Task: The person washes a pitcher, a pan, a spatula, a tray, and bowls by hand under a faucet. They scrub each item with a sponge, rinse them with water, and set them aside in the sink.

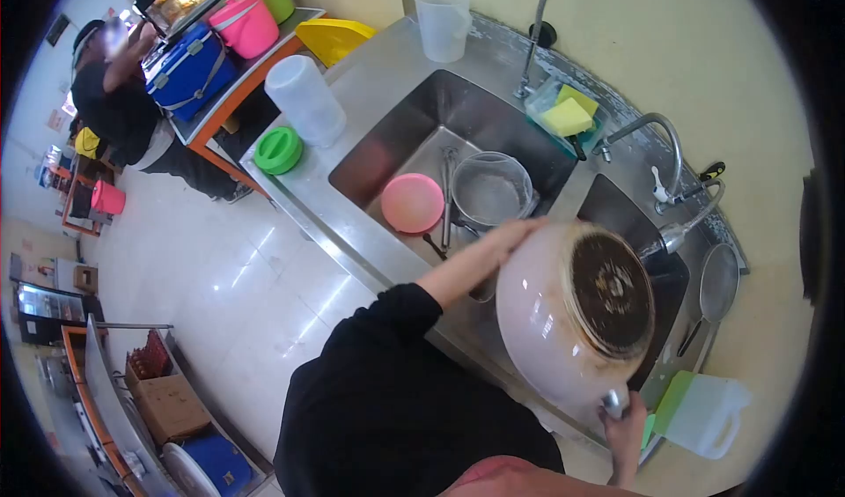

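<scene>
Left hand [519, 235] was on a tilted, glossy whitish round pot [541, 321] over the steel sink [387, 145], can't tell how spread. Right hand [625, 428] gripped its handle [615, 400].

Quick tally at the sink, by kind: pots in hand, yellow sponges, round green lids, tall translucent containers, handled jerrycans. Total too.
Pot in hand: 1
Yellow sponges: 2
Round green lid: 1
Tall translucent containers: 2
Handled jerrycan: 1
Total: 7
</scene>
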Demonstrator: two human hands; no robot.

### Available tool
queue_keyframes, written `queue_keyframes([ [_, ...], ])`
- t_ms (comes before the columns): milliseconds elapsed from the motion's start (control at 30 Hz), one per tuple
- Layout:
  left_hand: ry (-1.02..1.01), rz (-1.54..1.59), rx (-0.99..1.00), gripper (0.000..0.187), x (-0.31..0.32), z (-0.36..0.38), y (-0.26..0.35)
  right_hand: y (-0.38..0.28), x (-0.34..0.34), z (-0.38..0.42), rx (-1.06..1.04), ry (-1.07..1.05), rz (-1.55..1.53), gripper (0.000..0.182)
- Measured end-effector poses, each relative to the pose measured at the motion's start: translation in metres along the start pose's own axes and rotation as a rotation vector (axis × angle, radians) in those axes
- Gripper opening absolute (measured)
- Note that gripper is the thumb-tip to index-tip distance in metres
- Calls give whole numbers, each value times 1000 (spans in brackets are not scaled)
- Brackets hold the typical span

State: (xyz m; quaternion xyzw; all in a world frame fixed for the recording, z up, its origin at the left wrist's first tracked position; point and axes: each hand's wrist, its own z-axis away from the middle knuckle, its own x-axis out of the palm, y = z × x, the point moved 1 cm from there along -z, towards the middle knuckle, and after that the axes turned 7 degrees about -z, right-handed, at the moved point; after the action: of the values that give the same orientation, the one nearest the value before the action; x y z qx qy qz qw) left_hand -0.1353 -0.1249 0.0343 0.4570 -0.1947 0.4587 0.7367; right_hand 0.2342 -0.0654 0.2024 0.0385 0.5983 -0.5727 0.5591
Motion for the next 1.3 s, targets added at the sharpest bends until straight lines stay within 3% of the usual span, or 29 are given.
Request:
queue_keyframes([
  [33, -9, 14, 38, 28, -11, 13, 23, -12, 14, -18, 10, -168, -140, 33],
  [100, -25, 60, 120, 28, -41, 36, 72, -46, 50, -47, -24, -198, -332, 31],
  [133, -26, 90, 156, 28, -60, 49, 95, -66, 62, -62, -38, -192, -282, 34],
  [200, 292, -265, 403, 32, -85, 92, 140, -87, 98, -92, -163, -167, -236, 38],
  [233, 608, -586, 647, 34, -114, 104, 161, -92, 122, -113, -281, -144, -234, 39],
  [267, 930, -904, 883, 36, -142, 116, 177, -109, 140, -129, -267, -161, -257, 40],
  [300, 1247, -846, 1012, 49, -148, 145, 190, -133, 157, -144, -252, -178, -281, 40],
  [367, 1752, -957, 1530, 67, -173, 189, 218, -186, 188, -172, -362, -194, -342, 43],
  [433, 2066, -1060, 1474, 94, -190, 225, 245, -206, 243, -218, -323, -236, -429, 47],
  [533, 2070, -1177, 1380, 113, -220, 246, 277, -262, 303, -265, -343, -172, -395, 52],
  [633, 1837, -1151, 1391, 123, -247, 251, 295, -308, 353, -303, -351, -146, -411, 52],
  [667, 1712, -986, 1348, 122, -251, 252, 297, -317, 369, -315, -347, -134, -404, 52],
  [767, 1626, -1022, 1446, 119, -258, 255, 298, -345, 396, -330, -329, -87, -345, 51],
  [833, 1613, -1091, 1420, 117, -255, 259, 295, -355, 418, -340, -315, -43, -318, 50],
  [867, 1604, -1127, 1406, 116, -252, 262, 292, -361, 428, -342, -410, 27, -393, 48],
  [1000, 1540, -1131, 1375, 114, -243, 261, 281, -382, 456, -344, -383, 78, -290, 56],
  [1100, 1474, -1084, 1375, 114, -238, 262, 273, -394, 475, -339, -365, 136, -407, 58],
  [1300, 1408, -1082, 1344, 117, -236, 264, 265, -395, 524, -353, -195, -73, -320, 70],
])
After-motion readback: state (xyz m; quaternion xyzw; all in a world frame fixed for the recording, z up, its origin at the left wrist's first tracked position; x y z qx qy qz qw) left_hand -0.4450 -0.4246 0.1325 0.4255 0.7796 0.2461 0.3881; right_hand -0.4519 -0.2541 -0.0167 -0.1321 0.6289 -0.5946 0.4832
